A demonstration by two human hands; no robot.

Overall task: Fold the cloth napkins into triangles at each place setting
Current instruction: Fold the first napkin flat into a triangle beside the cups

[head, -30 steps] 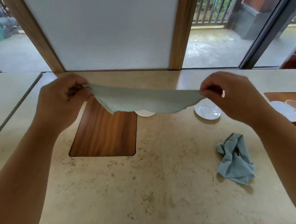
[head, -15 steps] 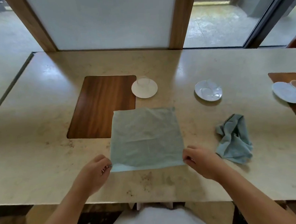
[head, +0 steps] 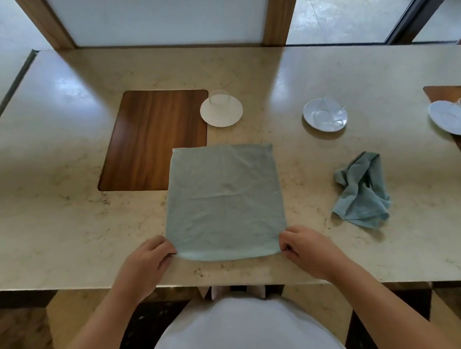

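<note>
**Napkin flat on table, both near corners pinched**

Surface: pale marble table (head: 66, 223). Far left, a dark wooden inset panel (head: 153, 141) sits flush in the top.

Left hand (head: 146, 261): at the table's near edge, fingers curled together, thumb and fingertips pinching the near-left corner of the spread napkin (head: 224, 201).

Spread napkin: pale green, square, opened flat on the marble at centre, lightly creased. Its far-left corner overlaps the wooden panel's near-right corner. The near edge shows a paler strip between the two hands.

Beyond the napkin's far edge, apart from it: white saucer (head: 222, 118) with an upright clear glass cup (head: 219, 101), the saucer overlapping the panel's right edge.

Right hand (head: 308, 250): fingers curled in, pinching the near-right corner of the same napkin.

Further right: second saucer (head: 325, 116) carrying a clear glass; its posture is hard to read. Nearer the person, a crumpled napkin (head: 361, 191), darker blue-green, lies bunched on the marble, well apart from the flat one.

Frame's right edge: third saucer (head: 450, 118) with a glass, resting partly on another wooden panel (head: 444, 92).
</note>
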